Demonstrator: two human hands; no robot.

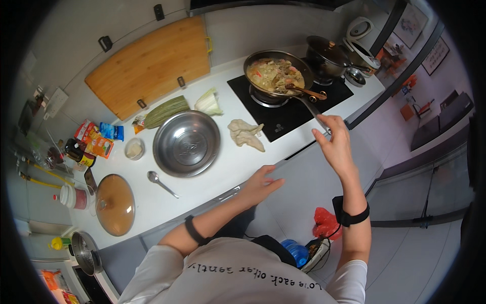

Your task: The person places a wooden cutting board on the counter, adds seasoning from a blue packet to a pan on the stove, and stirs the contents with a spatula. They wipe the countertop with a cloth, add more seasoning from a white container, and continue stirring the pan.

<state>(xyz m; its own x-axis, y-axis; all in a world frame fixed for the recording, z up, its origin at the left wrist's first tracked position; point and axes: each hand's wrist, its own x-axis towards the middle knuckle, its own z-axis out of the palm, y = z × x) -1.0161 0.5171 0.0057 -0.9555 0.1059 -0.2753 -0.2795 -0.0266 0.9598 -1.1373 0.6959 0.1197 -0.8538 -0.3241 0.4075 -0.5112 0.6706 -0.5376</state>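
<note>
My right hand (pixel 333 141) is at the end of the metal handle (pixel 310 110) of a frying pan, thumb and fingers apart; whether it touches the handle is not clear. The pan (pixel 246 72) stands on the left burner of a black cooktop (pixel 277 131), filled with a stew-like mix of cabbage and other pieces. A wooden utensil (pixel 309 92) rests in it, its handle over the rim. My left hand (pixel 264 185) hovers empty at the counter's front edge, fingers spread. Nearest to it on the counter are a crumpled beige cloth (pixel 245 135) and a wide steel basin (pixel 186 143).
A lidded dark pot (pixel 326 57) stands on the rear right burner, beside an open rice cooker (pixel 360 53). Leftward lie a cabbage piece (pixel 209 102), a spoon (pixel 163 185), a small bowl (pixel 134 148), seasoning packets (pixel 95 138) and a glass lid (pixel 115 205). A red bag (pixel 324 224) is on the floor.
</note>
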